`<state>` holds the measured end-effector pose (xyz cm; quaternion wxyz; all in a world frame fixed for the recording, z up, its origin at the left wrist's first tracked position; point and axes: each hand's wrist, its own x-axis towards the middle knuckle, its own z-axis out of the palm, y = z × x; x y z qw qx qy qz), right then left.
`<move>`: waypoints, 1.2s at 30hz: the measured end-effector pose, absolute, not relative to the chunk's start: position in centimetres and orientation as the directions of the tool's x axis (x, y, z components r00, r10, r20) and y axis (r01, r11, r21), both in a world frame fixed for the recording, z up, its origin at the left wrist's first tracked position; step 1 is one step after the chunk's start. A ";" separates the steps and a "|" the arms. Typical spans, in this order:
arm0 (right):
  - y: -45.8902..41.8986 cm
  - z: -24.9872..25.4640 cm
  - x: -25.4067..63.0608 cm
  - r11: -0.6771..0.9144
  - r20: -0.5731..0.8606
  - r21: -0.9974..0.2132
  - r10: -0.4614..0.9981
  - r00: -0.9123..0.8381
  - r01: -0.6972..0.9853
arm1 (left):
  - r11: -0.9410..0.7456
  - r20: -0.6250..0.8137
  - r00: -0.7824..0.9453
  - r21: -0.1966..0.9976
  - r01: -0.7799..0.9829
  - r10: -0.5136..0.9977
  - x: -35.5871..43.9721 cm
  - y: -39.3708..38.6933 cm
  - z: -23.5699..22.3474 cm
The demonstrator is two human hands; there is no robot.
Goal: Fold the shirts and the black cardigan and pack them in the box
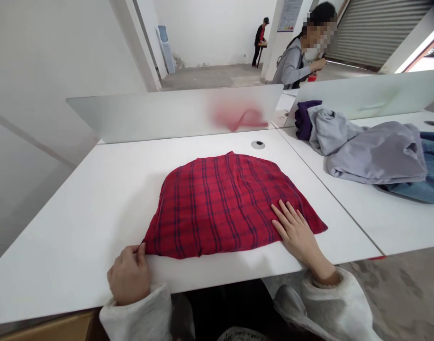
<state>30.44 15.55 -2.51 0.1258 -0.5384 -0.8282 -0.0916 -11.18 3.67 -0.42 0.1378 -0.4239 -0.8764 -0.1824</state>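
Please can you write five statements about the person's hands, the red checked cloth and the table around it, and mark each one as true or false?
1. The left hand pinches a corner of the red checked cloth. True.
2. The right hand is closed in a fist. False: it is open, its fingers resting on the red checked cloth.
3. A frosted panel stands along the far side of the white table. True.
4. The red checked cloth hangs over the near edge of the white table. False: it lies wholly on the tabletop.
5. The grey garments lie to the right of the red checked cloth. True.
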 end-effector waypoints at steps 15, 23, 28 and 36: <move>12.9 1.1 23.8 0.745 0.249 -0.094 0.659 -0.709 0.660 | -0.285 0.337 0.254 0.045 0.957 0.907 -1.3 6.3 0.6; 12.6 1.1 21.9 0.783 0.240 -0.137 0.621 -0.746 0.607 | -0.349 0.291 0.336 -0.007 0.937 0.896 -1.5 7.8 0.8; 12.9 0.6 21.2 0.742 0.321 -0.111 0.657 -0.683 0.661 | -0.397 0.356 0.385 -0.044 0.917 0.851 -2.6 8.3 1.0; 15.1 -1.0 26.2 0.626 0.363 -0.097 0.746 -0.558 0.774 | -0.470 0.332 0.473 -0.096 0.877 0.816 -4.2 7.9 0.9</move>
